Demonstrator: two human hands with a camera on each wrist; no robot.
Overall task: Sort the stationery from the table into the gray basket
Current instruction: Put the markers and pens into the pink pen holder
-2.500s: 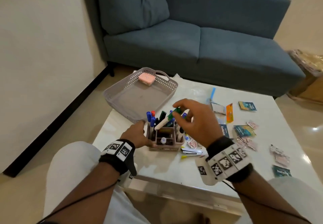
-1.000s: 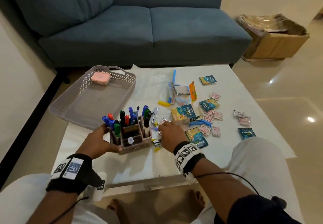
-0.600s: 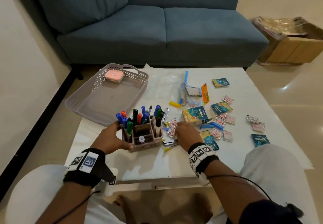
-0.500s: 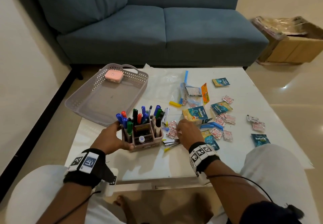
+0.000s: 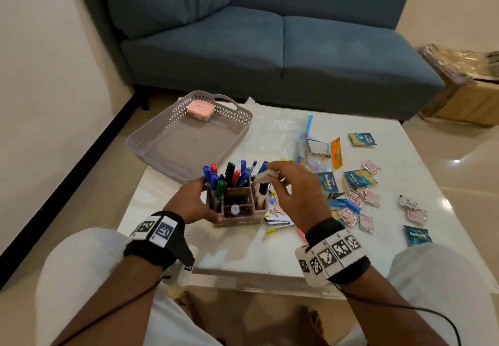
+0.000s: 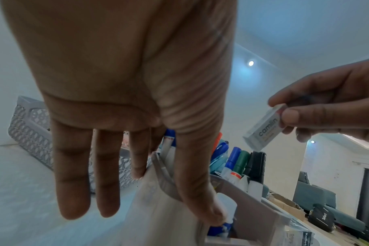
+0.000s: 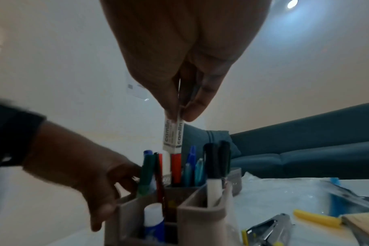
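Observation:
A beige pen organizer (image 5: 237, 212) full of markers stands near the table's front edge. My left hand (image 5: 198, 201) grips its left wall, with the thumb (image 6: 200, 191) inside the rim and the fingers outside. My right hand (image 5: 270, 175) hovers just above the organizer's right side and pinches a white Camlin eraser (image 5: 266, 177) between thumb and fingers. The eraser (image 7: 173, 134) hangs upright over the marker tips and shows again in the left wrist view (image 6: 263, 131). The gray basket (image 5: 151, 140) sits behind the organizer at the back left, holding a pink box (image 5: 200, 108).
A stapler (image 5: 278, 221) lies right of the organizer, beside a yellow stick (image 7: 316, 218). Several sachets (image 5: 359, 178) and a zip bag (image 5: 313, 145) are scattered over the table's right half. A blue sofa (image 5: 270, 48) stands behind the table and a cardboard box (image 5: 464, 97) at the far right.
My right hand was down on the table beside the organizer. It has risen with the white eraser and now hangs over the organizer. The left hand keeps its hold.

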